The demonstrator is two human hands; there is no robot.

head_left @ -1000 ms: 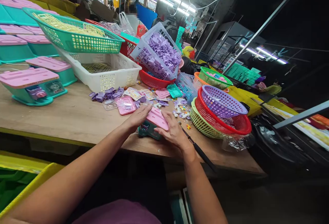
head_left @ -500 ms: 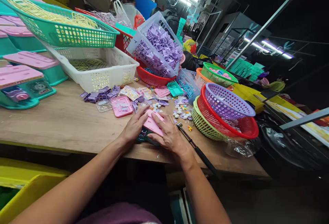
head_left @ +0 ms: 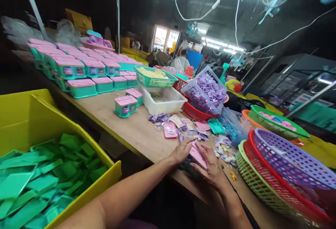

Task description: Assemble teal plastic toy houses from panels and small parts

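While both hands are pressed together at the near edge of the table [head_left: 126, 131], a pink lid [head_left: 198, 154] is being seated on a dark teal box base [head_left: 187, 164]: fitting step judged in hand, not yet closed flush.

Left hand [head_left: 182, 151]: fingers curled over the lid's 9 o'clock edge, thumb side hidden; grip closed on the piece. Right hand [head_left: 211, 167]: laid flat over the lid's 3 o'clock half, fingers [head_left: 203, 148] spread toward 11 o'clock, pressing down rather than pinching.

Lid tilted, far edge up, near edge low. Long axis judged to run approx. 10 to 4 o'clock; top face turned up and away. Base mostly hidden under hands, so alignment can't be told.

Next move, as judged: even downward pressure needed on both ends so the lid seats square; risk of one corner riding up.

Surroundings: scattered small parts [head_left: 223, 150] at 1 o'clock of the hands; pink tray piece [head_left: 170, 130] at 11; one finished box [head_left: 126, 105] alone further at 10, rows of finished boxes [head_left: 78, 71] beyond. Stacked round baskets [head_left: 275, 176] at 3 o'clock. Yellow bin w/ green panels [head_left: 39, 180] at 8 o'clock, off the table.
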